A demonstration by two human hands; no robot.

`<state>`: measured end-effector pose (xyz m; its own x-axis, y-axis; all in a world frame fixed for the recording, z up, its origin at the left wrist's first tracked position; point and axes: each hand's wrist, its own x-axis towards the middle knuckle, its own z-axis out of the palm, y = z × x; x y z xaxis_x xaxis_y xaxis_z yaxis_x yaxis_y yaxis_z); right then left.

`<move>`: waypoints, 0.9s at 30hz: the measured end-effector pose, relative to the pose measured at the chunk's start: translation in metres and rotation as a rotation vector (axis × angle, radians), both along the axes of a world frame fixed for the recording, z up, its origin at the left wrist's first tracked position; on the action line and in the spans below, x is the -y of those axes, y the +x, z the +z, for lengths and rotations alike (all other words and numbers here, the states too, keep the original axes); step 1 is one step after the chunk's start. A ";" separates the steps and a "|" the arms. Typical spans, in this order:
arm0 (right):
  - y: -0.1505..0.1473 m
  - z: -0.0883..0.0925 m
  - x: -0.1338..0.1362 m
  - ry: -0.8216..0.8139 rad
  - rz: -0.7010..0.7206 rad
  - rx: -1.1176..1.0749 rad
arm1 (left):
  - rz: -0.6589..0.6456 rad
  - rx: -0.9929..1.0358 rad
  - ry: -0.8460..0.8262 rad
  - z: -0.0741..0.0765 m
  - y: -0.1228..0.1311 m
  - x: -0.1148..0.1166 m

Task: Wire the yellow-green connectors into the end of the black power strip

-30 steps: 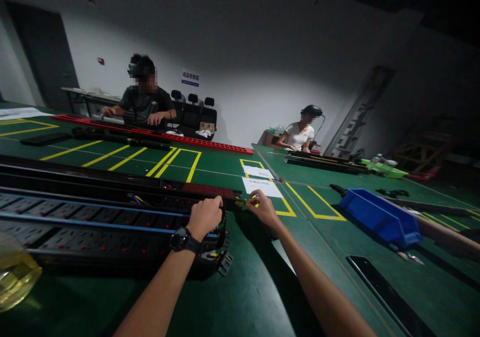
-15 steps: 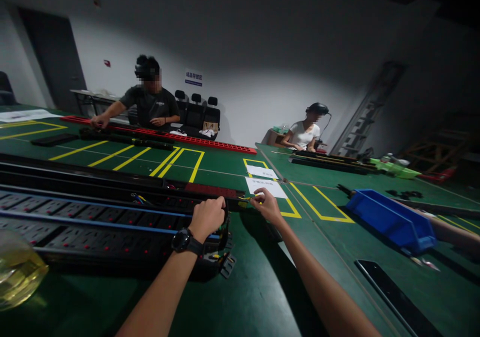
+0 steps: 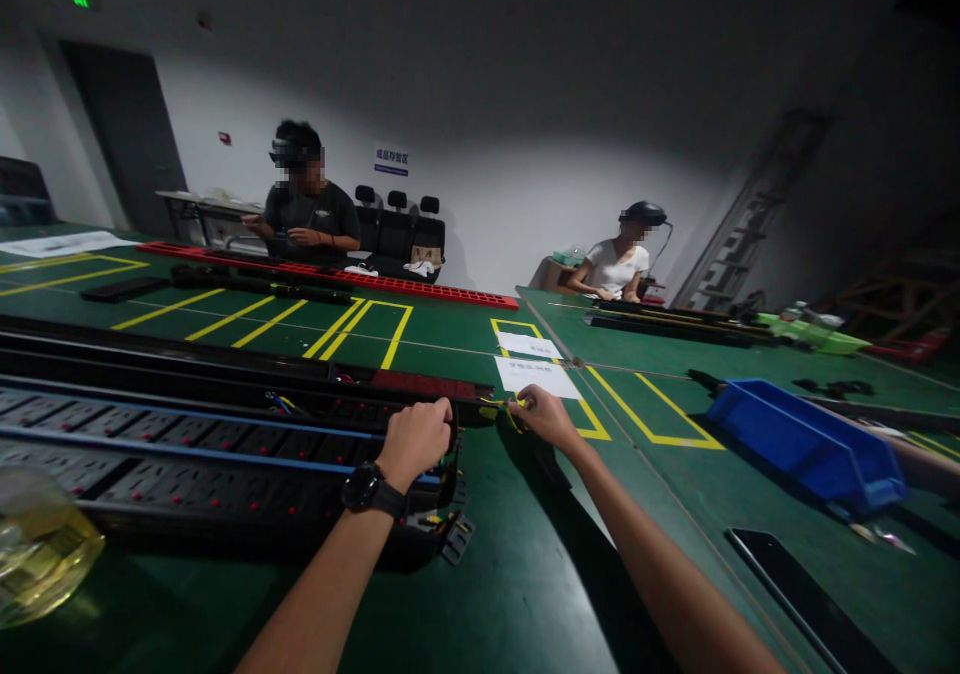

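Note:
My left hand (image 3: 418,441), with a dark watch on its wrist, has its fingers curled down over the end of a long black channel housing (image 3: 360,401). Its fingertips are mostly hidden behind the knuckles. Just past that end, my right hand (image 3: 546,416) pinches a thin yellow-green wire (image 3: 517,401) between thumb and fingers. The wire runs out of the housing's end. Nearer to me lie black power strips (image 3: 247,499) with rows of sockets, red dots and blue edges. Loose wires and a black clip (image 3: 457,538) stick out at their right end.
A glass of yellow liquid (image 3: 45,554) stands at left. On the right are a blue bin (image 3: 806,444), a phone (image 3: 806,594) and someone's forearm (image 3: 926,469). White papers (image 3: 536,376) lie ahead. Two people work across the green table (image 3: 517,574), near a red rack (image 3: 420,286).
My right hand has shifted slightly right, and more of the yellow-green wire shows at its fingers. My left hand stays put. The person at far left has drawn a hand back from the table.

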<state>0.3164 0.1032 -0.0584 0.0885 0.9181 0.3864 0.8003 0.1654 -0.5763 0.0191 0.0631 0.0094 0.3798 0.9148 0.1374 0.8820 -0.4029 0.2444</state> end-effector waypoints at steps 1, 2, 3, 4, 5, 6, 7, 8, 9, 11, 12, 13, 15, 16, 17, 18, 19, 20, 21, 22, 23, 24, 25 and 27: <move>0.002 0.002 0.005 -0.019 0.004 0.015 | -0.001 -0.004 -0.001 0.000 0.000 0.000; 0.004 0.005 0.012 -0.036 0.012 0.031 | -0.002 -0.007 -0.002 0.000 0.000 -0.001; 0.006 0.008 0.020 -0.051 0.025 0.045 | -0.003 -0.008 -0.001 0.000 0.001 -0.001; 0.007 0.012 0.029 -0.063 0.043 0.056 | -0.005 -0.010 0.000 0.000 0.001 -0.001; 0.008 0.015 0.039 -0.077 0.067 0.067 | -0.008 -0.011 -0.001 0.000 0.001 -0.001; 0.008 0.018 0.049 -0.092 0.094 0.077 | -0.010 -0.012 -0.001 0.001 0.001 -0.001; 0.009 0.020 0.061 -0.113 0.126 0.090 | -0.011 -0.014 -0.003 0.001 0.001 -0.001; 0.010 0.022 0.072 -0.134 0.156 0.101 | -0.011 -0.016 -0.004 0.001 0.001 -0.001; 0.010 0.022 0.082 -0.156 0.175 0.112 | -0.010 -0.020 -0.007 0.001 0.001 -0.002; 0.013 0.020 0.099 -0.199 0.181 0.132 | -0.006 -0.025 -0.005 0.002 0.001 -0.002; 0.016 0.019 0.105 -0.220 0.181 0.136 | -0.004 -0.026 -0.002 0.002 0.002 -0.002; 0.020 0.017 0.109 -0.239 0.185 0.139 | -0.003 -0.028 0.000 0.002 0.002 -0.002; 0.031 0.017 0.112 -0.267 0.204 0.145 | -0.001 -0.032 0.002 0.002 0.002 -0.003; 0.037 0.017 0.111 -0.275 0.211 0.152 | -0.001 -0.036 -0.001 0.002 0.002 -0.003; 0.044 0.019 0.110 -0.279 0.212 0.166 | -0.001 -0.040 -0.005 0.003 0.002 -0.003; 0.052 0.020 0.109 -0.281 0.207 0.186 | -0.001 -0.043 -0.008 0.003 0.002 -0.004; 0.058 0.021 0.107 -0.279 0.199 0.208 | -0.002 -0.044 -0.009 0.003 0.002 -0.004; 0.063 0.022 0.107 -0.273 0.188 0.232 | -0.003 -0.045 -0.009 0.004 0.002 -0.004; 0.067 0.023 0.106 -0.263 0.172 0.261 | -0.003 -0.044 -0.008 0.004 0.001 -0.004; 0.068 0.023 0.107 -0.249 0.140 0.297 | -0.003 -0.043 -0.006 0.004 0.001 -0.004; 0.067 0.022 0.107 -0.232 0.089 0.343 | -0.002 -0.043 -0.005 0.004 0.001 -0.004; 0.064 0.022 0.108 -0.216 0.019 0.397 | 0.000 -0.044 -0.005 0.004 0.001 -0.005; 0.060 0.021 0.109 -0.201 -0.060 0.455 | 0.003 -0.046 -0.007 0.004 0.001 -0.005; 0.047 0.020 0.111 -0.182 -0.199 0.554 | 0.008 -0.050 -0.011 0.004 0.001 -0.005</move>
